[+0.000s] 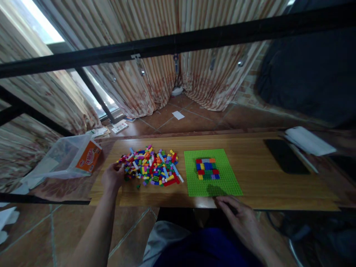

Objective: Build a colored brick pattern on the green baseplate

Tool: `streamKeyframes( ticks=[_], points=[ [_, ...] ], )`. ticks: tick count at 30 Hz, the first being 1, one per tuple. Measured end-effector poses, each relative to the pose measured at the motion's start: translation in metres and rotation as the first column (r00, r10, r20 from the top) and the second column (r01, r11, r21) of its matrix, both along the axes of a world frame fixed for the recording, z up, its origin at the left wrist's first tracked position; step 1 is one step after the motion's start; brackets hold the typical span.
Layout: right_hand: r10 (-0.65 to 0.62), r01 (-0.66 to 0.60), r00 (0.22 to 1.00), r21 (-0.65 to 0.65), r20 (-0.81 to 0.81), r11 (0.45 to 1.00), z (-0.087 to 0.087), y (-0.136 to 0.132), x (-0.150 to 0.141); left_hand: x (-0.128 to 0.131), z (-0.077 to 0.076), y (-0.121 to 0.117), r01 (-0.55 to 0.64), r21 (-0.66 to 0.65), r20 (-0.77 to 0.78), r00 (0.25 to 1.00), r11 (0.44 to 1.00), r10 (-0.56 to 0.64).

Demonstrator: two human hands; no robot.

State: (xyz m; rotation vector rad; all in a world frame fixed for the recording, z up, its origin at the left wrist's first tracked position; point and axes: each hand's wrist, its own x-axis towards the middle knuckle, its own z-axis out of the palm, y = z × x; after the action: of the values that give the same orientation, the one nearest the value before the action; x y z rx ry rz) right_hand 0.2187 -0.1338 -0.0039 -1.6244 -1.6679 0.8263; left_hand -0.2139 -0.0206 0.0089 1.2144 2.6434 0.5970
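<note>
My left hand (113, 177) reaches to the left edge of a heap of mixed building bricks (148, 167). Its fingers are bent together against the outermost bricks; whatever they pinch is too small to make out. My right hand (239, 211) hovers by the table's front edge, just below a green baseplate (191, 189). There the thumb and forefinger come together at the tips, and I cannot make out what lies between them. On the baseplate sits a flat, roughly square build of coloured bricks (207, 167), with red, blue, yellow, grey, orange and purple in it.
The wooden table (250, 189) carries a black flat tablet-like object (286, 155) and a white bundle (310, 141) at the right. A clear plastic bin (66, 152) with an orange label stands off the left end. A black metal bar (155, 48) crosses beyond the table.
</note>
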Motion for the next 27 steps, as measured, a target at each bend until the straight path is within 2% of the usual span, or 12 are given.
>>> streamKeyframes(
  ticks=[6, 9, 11, 13, 15, 17, 19, 20, 22, 24, 25, 27],
  points=[
    [0.018, -0.018, 0.999, 0.004, -0.034, 1.0, 0.001, 0.002, -0.002, 0.004, 0.004, 0.003, 0.027, 0.014, -0.005, 1.0, 1.0, -0.027],
    [0.03, -0.031, 0.999, -0.014, -0.045, 0.999, 0.002, 0.002, -0.002, 0.009, 0.018, 0.001, -0.004, 0.04, -0.027, 1.0, 0.999, 0.005],
    [0.033, -0.034, 0.998, -0.016, -0.057, 0.999, 0.002, 0.002, -0.001, 0.014, 0.03, -0.002, -0.023, 0.106, -0.038, 0.999, 0.994, 0.027],
    [0.033, -0.035, 0.997, -0.019, -0.067, 0.999, 0.003, 0.002, -0.002, 0.024, 0.041, -0.007, -0.019, 0.201, 0.031, 0.999, 0.979, 0.013],
    [0.029, -0.031, 0.997, -0.019, -0.078, 0.999, 0.004, 0.002, -0.004, 0.044, 0.048, -0.016, 0.041, 0.283, 0.211, 0.972, 0.958, -0.104],
    [0.026, -0.028, 0.995, -0.017, -0.096, 0.999, 0.007, 0.002, -0.01, 0.078, 0.046, -0.028, 0.17, 0.371, 0.364, 0.878, 0.913, -0.311],
    [0.034, -0.035, 0.992, -0.007, -0.124, 0.999, 0.011, 0.002, -0.018, 0.121, 0.037, -0.045, 0.293, 0.402, 0.5, 0.723, 0.867, -0.477],
    [0.044, -0.044, 0.989, 0.006, -0.139, 0.999, 0.012, 0.003, -0.021, 0.144, 0.031, -0.053, 0.355, 0.38, 0.584, 0.624, 0.854, -0.519],
    [0.087, -0.08, 0.982, 0.046, -0.166, 0.996, 0.015, 0.003, -0.027, 0.186, 0.019, -0.068, 0.468, 0.334, 0.733, 0.416, 0.818, -0.538],
    [0.144, -0.129, 0.973, 0.088, -0.182, 0.988, 0.016, 0.003, -0.029, 0.218, 0.011, -0.079, 0.546, 0.332, 0.803, 0.265, 0.769, -0.534],
    [0.165, -0.148, 0.968, 0.1, -0.188, 0.984, 0.017, 0.003, -0.028, 0.228, 0.008, -0.082, 0.57, 0.337, 0.826, 0.204, 0.749, -0.526],
    [0.176, -0.159, 0.965, 0.101, -0.194, 0.982, 0.018, 0.002, -0.024, 0.239, 0.006, -0.083, 0.58, 0.338, 0.855, 0.139, 0.741, -0.499]
  ],
)
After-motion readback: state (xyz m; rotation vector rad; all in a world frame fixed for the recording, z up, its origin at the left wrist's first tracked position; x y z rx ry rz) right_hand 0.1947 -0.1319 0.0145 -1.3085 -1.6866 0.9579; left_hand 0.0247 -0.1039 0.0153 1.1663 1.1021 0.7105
